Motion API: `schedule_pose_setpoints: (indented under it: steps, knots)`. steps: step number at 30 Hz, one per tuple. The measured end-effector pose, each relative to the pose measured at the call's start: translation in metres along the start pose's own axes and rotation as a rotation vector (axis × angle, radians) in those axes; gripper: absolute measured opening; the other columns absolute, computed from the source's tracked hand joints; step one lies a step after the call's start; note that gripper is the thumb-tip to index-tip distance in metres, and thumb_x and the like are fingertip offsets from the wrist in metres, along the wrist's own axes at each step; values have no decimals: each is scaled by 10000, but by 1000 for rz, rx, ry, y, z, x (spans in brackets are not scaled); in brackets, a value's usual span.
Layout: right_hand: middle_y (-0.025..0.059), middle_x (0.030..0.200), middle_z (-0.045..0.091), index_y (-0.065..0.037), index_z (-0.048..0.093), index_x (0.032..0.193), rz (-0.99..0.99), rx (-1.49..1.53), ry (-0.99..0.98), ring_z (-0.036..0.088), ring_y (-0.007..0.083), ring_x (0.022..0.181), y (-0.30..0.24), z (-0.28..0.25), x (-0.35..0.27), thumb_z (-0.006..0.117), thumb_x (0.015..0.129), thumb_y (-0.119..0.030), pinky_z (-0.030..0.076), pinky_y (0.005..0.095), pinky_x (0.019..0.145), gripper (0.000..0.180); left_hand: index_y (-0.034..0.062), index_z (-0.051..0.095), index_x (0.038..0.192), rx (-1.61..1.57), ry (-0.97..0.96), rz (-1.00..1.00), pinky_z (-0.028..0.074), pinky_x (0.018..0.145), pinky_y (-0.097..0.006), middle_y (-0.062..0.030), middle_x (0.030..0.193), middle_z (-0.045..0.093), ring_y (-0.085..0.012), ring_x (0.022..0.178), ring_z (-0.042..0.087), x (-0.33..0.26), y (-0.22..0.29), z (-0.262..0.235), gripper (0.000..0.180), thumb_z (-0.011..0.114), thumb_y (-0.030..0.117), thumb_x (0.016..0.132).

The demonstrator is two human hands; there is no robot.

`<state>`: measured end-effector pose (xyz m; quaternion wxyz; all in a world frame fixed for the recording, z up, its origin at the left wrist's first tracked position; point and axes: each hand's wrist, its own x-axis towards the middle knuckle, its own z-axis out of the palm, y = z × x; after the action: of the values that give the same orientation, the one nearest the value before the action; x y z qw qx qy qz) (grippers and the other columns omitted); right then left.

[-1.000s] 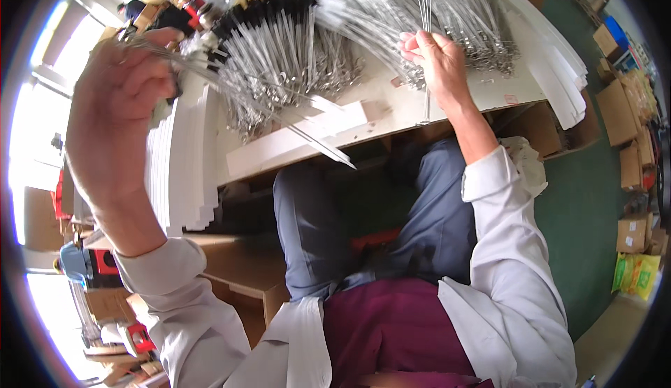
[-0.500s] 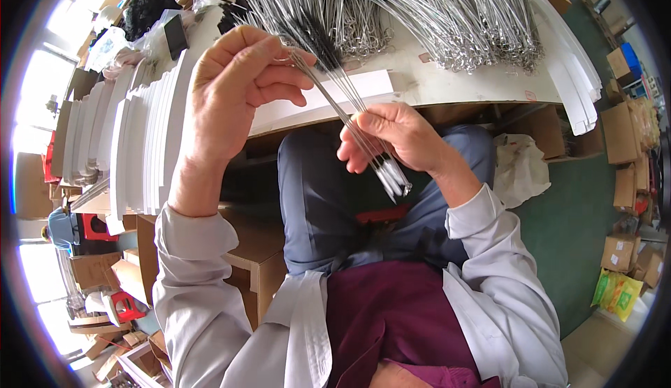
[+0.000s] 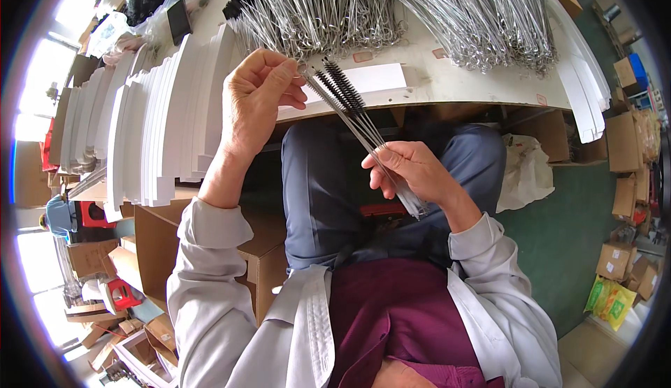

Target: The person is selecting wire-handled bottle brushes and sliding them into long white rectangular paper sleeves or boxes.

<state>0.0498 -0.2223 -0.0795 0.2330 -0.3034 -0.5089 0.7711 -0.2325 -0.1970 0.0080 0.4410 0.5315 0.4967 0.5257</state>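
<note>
Over my lap I hold a thin bundle of wire cleaning brushes (image 3: 340,89), with black bristles at the upper end and bare metal stems slanting down to the right. My right hand (image 3: 414,171) is closed around the stems low down, their lower ends sticking out beneath it. With thumb and forefinger my left hand (image 3: 257,101) pinches a looped wire end beside the bristles. How many brushes that pinch holds is hard to make out. Beyond my hands, a pile of looped wire brushes (image 3: 328,21) lies on the white table (image 3: 489,93).
A second wire pile (image 3: 489,24) lies further right. White folded card strips (image 3: 157,129) stand stacked at the left, and more strips (image 3: 583,101) overhang the right edge. A flat white strip (image 3: 367,78) lies near the front edge. A cardboard box (image 3: 262,262) stands by my left leg.
The bundle has come back from the pile, so its black bristles now show clear of it, in front of the table's white strip. My right hand sits slightly lower and further right.
</note>
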Motion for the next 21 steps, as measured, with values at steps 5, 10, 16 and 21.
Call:
schedule_pose_setpoints:
  steps: [5, 10, 16, 21]
  knots:
    - [35, 779, 689, 12, 696, 1119, -16, -57, 43, 572, 64, 578, 3, 5, -3, 483, 1131, -360, 477, 215, 553, 429, -20, 664, 995, 4, 78, 29, 609, 608, -281, -102, 805, 713, -123, 655, 686, 0, -17, 0, 178, 659, 152, 1039]
    - [19, 735, 655, -6, 705, 1125, -52, -155, 80, 553, 56, 569, 8, 10, -5, 481, 1130, -389, 462, 216, 537, 444, -14, 663, 975, -6, 103, -7, 594, 623, -275, -82, 805, 709, -114, 665, 679, -6, -23, -2, 160, 643, 130, 1041]
    - [-52, 656, 487, -10, 711, 1148, -90, -216, 139, 436, 23, 560, 13, 11, -8, 492, 1126, -403, 389, 207, 515, 450, 19, 685, 1001, 690, 226, 586, 574, 657, -321, -101, 834, 715, -197, 690, 706, -22, -24, 13, 75, 713, 29, 932]
    - [-35, 683, 477, -21, 729, 1114, -87, -315, 190, 460, 74, 650, 13, 15, -10, 500, 1123, -408, 416, 260, 592, 449, 36, 711, 1076, 970, 17, 730, 585, 687, -358, -128, 916, 723, -302, 776, 727, -38, -21, 15, 226, 746, -18, 859]
